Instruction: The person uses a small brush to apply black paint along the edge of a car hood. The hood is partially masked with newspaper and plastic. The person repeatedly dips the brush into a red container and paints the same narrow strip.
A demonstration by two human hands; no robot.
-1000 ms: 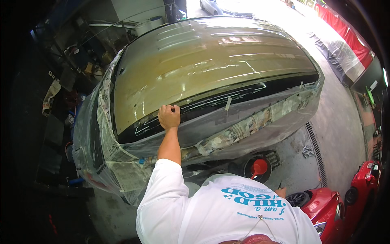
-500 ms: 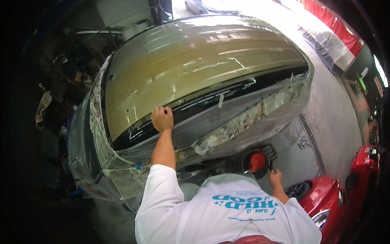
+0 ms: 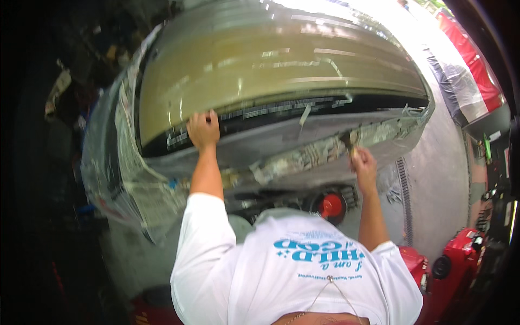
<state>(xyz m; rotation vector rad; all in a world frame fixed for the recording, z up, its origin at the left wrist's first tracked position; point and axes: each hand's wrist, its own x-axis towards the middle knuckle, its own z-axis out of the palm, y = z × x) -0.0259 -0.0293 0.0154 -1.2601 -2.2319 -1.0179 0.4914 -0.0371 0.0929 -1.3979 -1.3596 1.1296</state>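
Note:
My right hand (image 3: 364, 162) is closed around the handle of a paintbrush (image 3: 346, 140). The dark bristles point up and left, over the paper-covered strip of a masked vehicle. On the left, my left hand (image 3: 204, 130) is closed at the black band (image 3: 241, 123) along the near edge of the vehicle's roof (image 3: 254, 70). Its fingers curl at that edge; a dark spot shows between finger and thumb, and what they grip is unclear. Below the vehicle's side, a round black container with red contents (image 3: 331, 206) stands low, in front of my shirt.
Clear plastic sheet (image 3: 100, 151) and masking paper (image 3: 314, 154) wrap the vehicle. A floor drain grate (image 3: 405, 203) runs to the right. Red toy-like cars (image 3: 460, 254) stand at lower right; a red and white cover (image 3: 471, 65) hangs at upper right.
My right hand has risen from beside the round container to the masked side, with the brush now plainly visible. The view has shifted; my left hand stays at the roof edge.

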